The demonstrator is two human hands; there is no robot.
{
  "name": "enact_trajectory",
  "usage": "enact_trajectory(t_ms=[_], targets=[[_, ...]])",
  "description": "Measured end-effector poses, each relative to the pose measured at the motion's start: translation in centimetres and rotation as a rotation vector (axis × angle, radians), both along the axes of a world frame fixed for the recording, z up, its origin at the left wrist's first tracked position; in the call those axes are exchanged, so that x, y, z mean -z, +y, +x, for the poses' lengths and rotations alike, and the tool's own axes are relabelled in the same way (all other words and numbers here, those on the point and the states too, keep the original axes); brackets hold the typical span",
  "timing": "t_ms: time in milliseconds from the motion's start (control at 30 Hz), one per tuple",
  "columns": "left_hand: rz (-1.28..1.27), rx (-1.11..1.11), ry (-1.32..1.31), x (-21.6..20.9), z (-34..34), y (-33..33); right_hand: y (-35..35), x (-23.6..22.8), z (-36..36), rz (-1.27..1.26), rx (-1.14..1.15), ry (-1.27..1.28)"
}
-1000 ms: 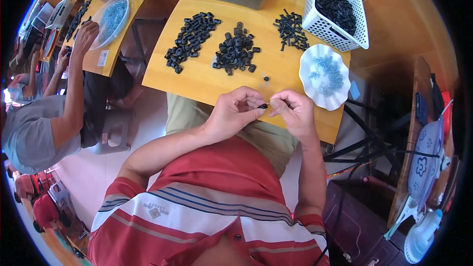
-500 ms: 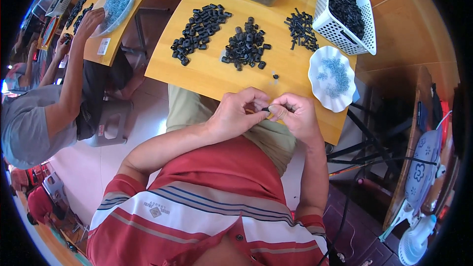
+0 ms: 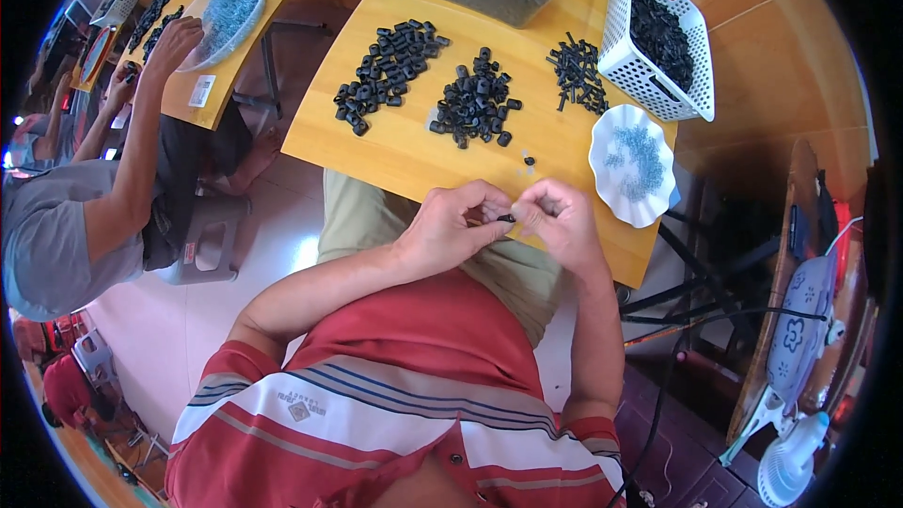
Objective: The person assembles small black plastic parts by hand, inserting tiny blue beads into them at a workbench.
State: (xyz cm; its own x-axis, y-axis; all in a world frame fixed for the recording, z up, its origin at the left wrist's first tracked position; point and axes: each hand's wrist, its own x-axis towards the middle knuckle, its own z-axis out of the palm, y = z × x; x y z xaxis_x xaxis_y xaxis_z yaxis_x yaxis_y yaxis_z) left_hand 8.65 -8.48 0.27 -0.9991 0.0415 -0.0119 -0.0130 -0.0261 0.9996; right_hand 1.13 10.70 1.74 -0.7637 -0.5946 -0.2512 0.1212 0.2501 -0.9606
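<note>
Just over the table's near edge, my left hand (image 3: 451,226) pinches a small black plastic part (image 3: 506,218) between thumb and fingers. My right hand (image 3: 560,223) is closed in a pinch right beside the part's right end; whatever lies between its fingertips is hidden. Ahead on the table (image 3: 310,122) lie a pile of black cylindrical pieces (image 3: 390,66) and a pile of smaller black caps (image 3: 473,103). A lone black piece (image 3: 530,161) sits near my fingers. Right of it, a white scalloped dish (image 3: 609,190) holds many tiny bluish, spring-like pieces (image 3: 640,160).
Slim black pins (image 3: 577,73) lie beside a white perforated basket (image 3: 649,94) full of black parts. A clear bin (image 3: 489,2) stands at the back. Leftward, a co-worker's hand (image 3: 179,40) reaches to a round tray (image 3: 246,38). A fan (image 3: 792,461) stands at lower right.
My right fingertips have shifted slightly on the black part's right end, and more of the part shows. The whole view has tilted a little, so the table sits lower.
</note>
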Motion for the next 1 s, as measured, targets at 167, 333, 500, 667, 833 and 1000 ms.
enact_trajectory(t_ms=[167,333,500,667,833,1000], targets=[[0.019,-0.023,-0.058,0.7,0.1,-0.1,-1.4,0.2,-2.0,0.345,0.259,0.540],[-0.003,-0.015,-0.078,0.9,0.4,-0.3,-1.6,1.7,-2.9,0.464,0.201,0.799],[0.080,-0.021,-0.109,1.0,0.5,-0.5,-1.5,2.1,-2.8,0.415,0.183,0.946],[0.125,-0.077,-0.089,1.7,0.5,-0.3,-1.3,1.6,-1.5,0.099,0.249,0.481],[0.157,-0.106,-0.061,2.3,0.2,-0.1,-0.7,2.1,-0.7,-0.039,0.250,0.281],[0.290,-0.111,-0.043,2.8,0.0,0.0,-0.7,2.7,0.1,-0.226,0.222,0.150]])
